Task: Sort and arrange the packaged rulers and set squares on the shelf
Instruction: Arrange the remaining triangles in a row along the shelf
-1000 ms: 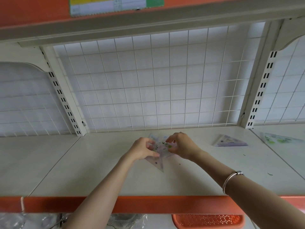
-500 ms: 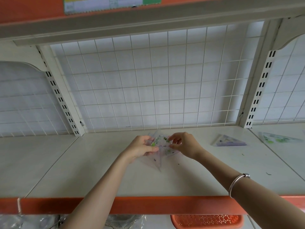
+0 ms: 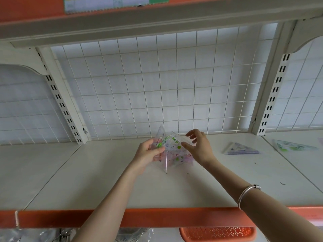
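Observation:
A bundle of clear packaged set squares [image 3: 172,148] with green and pink print stands tilted on its point above the white shelf [image 3: 104,180]. My left hand [image 3: 148,152] grips its left side, thumb across the front. My right hand [image 3: 198,145] hovers at the bundle's right edge with fingers spread; whether the thumb touches the packet I cannot tell. A purple packaged set square [image 3: 240,148] lies flat on the shelf to the right. A green-printed packet [image 3: 293,145] lies on the neighbouring shelf section at far right.
A white wire grid panel [image 3: 157,84] backs the shelf, between slotted uprights [image 3: 272,95]. The upper shelf [image 3: 157,16] hangs overhead. An orange strip [image 3: 157,217] edges the front. Below sit an orange perforated basket [image 3: 216,234] and plastic-wrapped items [image 3: 132,234].
The bundle has been raised from lying low on the shelf to standing more upright. My right hand has let go of it and spread its fingers; my left hand keeps its grip.

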{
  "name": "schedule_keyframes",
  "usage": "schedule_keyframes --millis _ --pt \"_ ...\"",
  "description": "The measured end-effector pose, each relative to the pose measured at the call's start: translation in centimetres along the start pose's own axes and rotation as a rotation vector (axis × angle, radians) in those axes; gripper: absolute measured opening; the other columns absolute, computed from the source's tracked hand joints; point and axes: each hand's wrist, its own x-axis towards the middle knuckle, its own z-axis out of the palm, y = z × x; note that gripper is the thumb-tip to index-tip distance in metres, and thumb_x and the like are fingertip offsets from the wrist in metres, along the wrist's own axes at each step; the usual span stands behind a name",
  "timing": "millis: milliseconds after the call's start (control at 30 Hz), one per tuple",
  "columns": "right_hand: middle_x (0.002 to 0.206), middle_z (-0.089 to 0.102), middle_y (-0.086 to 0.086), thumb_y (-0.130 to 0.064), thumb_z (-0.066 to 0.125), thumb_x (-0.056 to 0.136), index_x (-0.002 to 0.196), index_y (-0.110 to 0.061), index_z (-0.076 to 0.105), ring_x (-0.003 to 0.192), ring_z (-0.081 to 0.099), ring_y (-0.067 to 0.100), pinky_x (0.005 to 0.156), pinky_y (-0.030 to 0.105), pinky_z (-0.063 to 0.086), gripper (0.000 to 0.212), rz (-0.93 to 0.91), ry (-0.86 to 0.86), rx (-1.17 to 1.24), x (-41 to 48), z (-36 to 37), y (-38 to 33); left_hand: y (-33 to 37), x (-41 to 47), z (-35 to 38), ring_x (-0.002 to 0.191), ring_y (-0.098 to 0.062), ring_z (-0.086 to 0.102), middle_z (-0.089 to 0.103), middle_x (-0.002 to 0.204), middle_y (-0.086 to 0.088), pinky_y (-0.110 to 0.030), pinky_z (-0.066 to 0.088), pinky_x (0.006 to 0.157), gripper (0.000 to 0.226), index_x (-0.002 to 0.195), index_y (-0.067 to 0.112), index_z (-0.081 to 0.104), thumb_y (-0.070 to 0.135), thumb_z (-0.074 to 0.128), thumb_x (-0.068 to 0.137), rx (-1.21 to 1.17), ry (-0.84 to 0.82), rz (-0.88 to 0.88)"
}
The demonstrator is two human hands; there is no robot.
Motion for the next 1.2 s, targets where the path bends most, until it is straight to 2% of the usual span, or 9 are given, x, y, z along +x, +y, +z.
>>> schedule_keyframes --millis 100,200,333,433,633,700,800,933,1200 --pt "0.100 0.055 0.002 -0.018 0.067 0.086 0.113 -0.016 0.054 0.087 0.054 0.017 0.069 0.022 0.042 0.030 0.052 -0.037 0.145 -0.2 0.2 0.3 -0.4 0.2 0.5 0.068 -0.013 0.067 0.067 0.092 -0.008 -0.027 0.056 0.064 0.024 0.112 0.008 0.062 -0.001 0.062 0.089 -0.022 0.006 0.011" --pt "0.085 0.060 0.006 -0.009 0.063 0.088 0.104 -0.014 0.058 0.068 0.058 0.018 0.055 0.016 0.047 0.017 0.086 -0.084 0.284 -0.3 0.6 0.5 -0.8 0.5 1.4 0.073 -0.016 0.066 0.067 0.092 -0.007 -0.025 0.054 0.062 0.022 0.107 0.010 0.063 -0.001 0.060 0.089 -0.041 0.034 0.019" --pt "0.075 0.058 0.006 0.001 0.060 0.087 0.100 -0.009 0.061 0.052 0.058 0.014 0.053 0.021 0.048 0.016 0.140 -0.024 0.431 -0.4 0.8 0.9 -1.1 0.8 2.7 0.078 -0.022 0.067 0.068 0.090 -0.005 -0.029 0.057 0.067 0.021 0.098 0.014 0.065 -0.003 0.059 0.088 -0.104 0.098 0.043" --pt "0.073 0.059 0.006 0.003 0.061 0.086 0.099 -0.009 0.063 0.053 0.059 0.016 0.057 0.024 0.051 0.018 0.153 -0.011 0.511 -0.3 0.4 0.9 -1.5 1.1 3.3 0.080 -0.024 0.067 0.068 0.094 -0.011 -0.038 0.056 0.080 0.020 0.099 0.011 0.067 -0.003 0.059 0.087 -0.132 0.158 0.050" --pt "0.068 0.056 0.007 0.007 0.059 0.085 0.100 -0.006 0.065 0.057 0.059 0.016 0.058 0.021 0.051 0.020 0.171 0.008 0.618 -0.4 0.3 1.1 -1.2 1.4 4.0 0.087 -0.025 0.068 0.070 0.086 -0.006 -0.042 0.054 0.084 0.019 0.093 0.009 0.070 -0.002 0.055 0.086 -0.117 0.248 0.077" --pt "0.068 0.057 0.008 0.007 0.059 0.086 0.104 -0.003 0.065 0.056 0.059 0.014 0.059 0.020 0.052 0.022 0.168 0.001 0.642 -0.5 0.4 1.1 -1.5 1.3 3.9 0.089 -0.028 0.069 0.071 0.090 -0.011 -0.040 0.057 0.080 0.018 0.093 0.008 0.070 -0.001 0.054 0.089 -0.144 0.250 0.080" --pt "0.069 0.059 0.010 0.007 0.060 0.086 0.104 -0.002 0.065 0.056 0.061 0.014 0.060 0.021 0.053 0.021 0.158 -0.005 0.671 -0.4 0.3 1.1 -1.6 1.0 3.7 0.079 -0.019 0.071 0.072 0.089 -0.008 -0.026 0.057 0.064 0.021 0.096 0.008 0.068 -0.004 0.051 0.091 -0.225 0.212 0.064" --pt "0.068 0.065 0.012 0.010 0.061 0.084 0.100 -0.002 0.065 0.055 0.064 0.017 0.060 0.023 0.055 0.020 0.191 0.004 0.738 -0.2 0.0 1.2 -2.0 1.2 3.1 0.085 -0.019 0.070 0.070 0.098 -0.008 -0.024 0.056 0.070 0.024 0.111 -0.001 0.063 -0.007 0.057 0.089 -0.338 0.157 0.083" --pt "0.071 0.065 0.017 0.008 0.056 0.088 0.097 0.004 0.065 0.052 0.061 0.015 0.055 0.021 0.053 0.012 0.196 -0.061 0.776 -0.2 -0.2 1.2 -2.3 1.0 3.3 0.086 -0.018 0.070 0.072 0.096 -0.006 -0.027 0.057 0.075 0.025 0.112 0.004 0.064 -0.004 0.058 0.089 -0.384 0.108 0.095"
